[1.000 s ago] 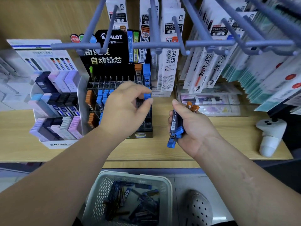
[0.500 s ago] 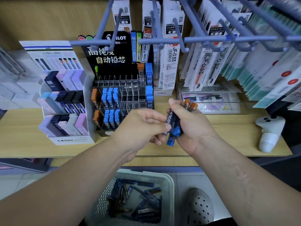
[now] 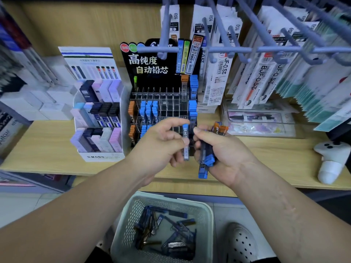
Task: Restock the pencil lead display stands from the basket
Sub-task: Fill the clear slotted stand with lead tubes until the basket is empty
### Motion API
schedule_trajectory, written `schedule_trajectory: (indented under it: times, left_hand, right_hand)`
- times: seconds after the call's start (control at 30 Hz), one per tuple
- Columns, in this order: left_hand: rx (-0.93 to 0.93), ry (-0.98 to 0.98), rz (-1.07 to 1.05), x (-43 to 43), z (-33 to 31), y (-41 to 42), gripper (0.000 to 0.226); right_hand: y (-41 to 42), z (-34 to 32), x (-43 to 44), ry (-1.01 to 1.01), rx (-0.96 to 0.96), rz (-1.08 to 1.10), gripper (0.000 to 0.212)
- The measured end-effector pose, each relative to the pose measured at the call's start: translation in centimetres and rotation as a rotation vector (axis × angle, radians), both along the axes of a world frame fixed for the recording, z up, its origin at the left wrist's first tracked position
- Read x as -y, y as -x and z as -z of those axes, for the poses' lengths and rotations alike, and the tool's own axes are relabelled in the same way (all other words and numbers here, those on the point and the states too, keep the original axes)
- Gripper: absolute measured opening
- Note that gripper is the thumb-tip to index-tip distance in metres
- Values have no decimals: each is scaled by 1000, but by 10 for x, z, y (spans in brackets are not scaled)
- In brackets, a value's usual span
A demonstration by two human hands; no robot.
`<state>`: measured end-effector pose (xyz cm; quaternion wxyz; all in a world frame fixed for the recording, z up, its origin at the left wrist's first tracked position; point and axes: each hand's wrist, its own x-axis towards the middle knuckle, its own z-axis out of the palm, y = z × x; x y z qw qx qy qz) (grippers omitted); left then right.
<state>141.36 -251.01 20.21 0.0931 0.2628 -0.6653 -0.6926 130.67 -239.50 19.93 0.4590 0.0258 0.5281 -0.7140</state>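
Head view, read left to right; pastel MONO stand (image 3: 98, 130) at left of wooden shelf (image 3: 47, 149), rows looking full; beside it, black display stand (image 3: 169, 103) with clear grid, orange and blue caps in left columns and far-right column, middle slots mostly vacant; in front of grid, left hand (image 3: 159, 143) pinching one blue-capped lead case (image 3: 185, 130) upright between thumb and fingertips, cap up, just beside right thumb; right hand (image 3: 228, 156) clenched round a bundle of lead cases (image 3: 206, 156), orange caps poking out above, blue caps below the palm; below shelf edge, white perforated basket (image 3: 127, 224) on floor, more loose cases (image 3: 167, 228) heaped inside; white controller (image 3: 330, 162) lying at far right of shelf.

Handling, judged: lead case light, stiff, smooth plastic, likely slippery; slim enough to twist in a pinch; best taken by the long flat sides near mid-length, cap uppermost, lower end left free to enter a slot; hard squeeze unnecessary, cap possibly able to pop; bundle prone to fanning out if grip loosened.
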Motion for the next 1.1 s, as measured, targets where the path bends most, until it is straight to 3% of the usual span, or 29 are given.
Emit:
schedule_trajectory:
  times: [0.23, 0.37, 0.6, 0.83, 1.1]
  left_hand:
    - [-214, 361, -396, 46, -16, 6, 20]
    - [-239, 507, -384, 69, -19, 14, 22]
    - [-100, 785, -251, 82, -13, 34, 18]
    - [-50, 816, -264, 90, -12, 38, 24]
    - [-22, 851, -253, 92, -18, 39, 10]
  right_hand:
    - [0, -2, 4, -32, 20, 23, 11]
    - [2, -1, 2, -54, 18, 19, 11]
    - [11, -1, 1, -69, 8, 8, 15]
    - [15, -3, 0, -58, 13, 19, 12]
    - [15, -3, -3, -62, -7, 7, 12]
